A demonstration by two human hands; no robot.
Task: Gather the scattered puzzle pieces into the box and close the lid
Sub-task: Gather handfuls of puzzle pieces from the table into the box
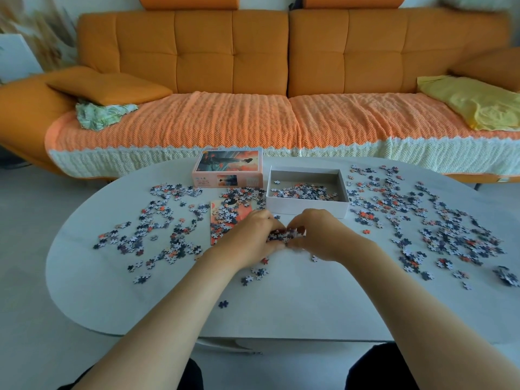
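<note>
Head: left hand [254, 235], right hand [319, 235] half-hide pieces [284, 236].

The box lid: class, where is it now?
Head view: the lid sits at the table's far edge, left of centre, immediately left of the open box.

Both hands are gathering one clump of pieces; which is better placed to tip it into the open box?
Right, probably: the right hand lies straight before the box, the left hand off its left corner, over the picture sheet. Both hold the clump, so they may lift together.
</note>
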